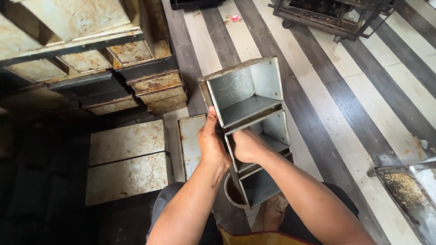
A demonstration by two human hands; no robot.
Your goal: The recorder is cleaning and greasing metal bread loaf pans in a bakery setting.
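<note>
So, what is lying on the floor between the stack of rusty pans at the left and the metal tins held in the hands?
In the head view, one flat metal lid lies on the striped floor between them.

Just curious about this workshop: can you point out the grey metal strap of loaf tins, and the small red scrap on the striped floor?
Grey metal loaf-tin strap (245, 88): head view, top compartment's inner wall.
Small red scrap (235, 18): head view, its middle.

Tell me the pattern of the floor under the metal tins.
The floor has broad alternating cream and dark grey-brown stripes, clearest in the head view.
</note>
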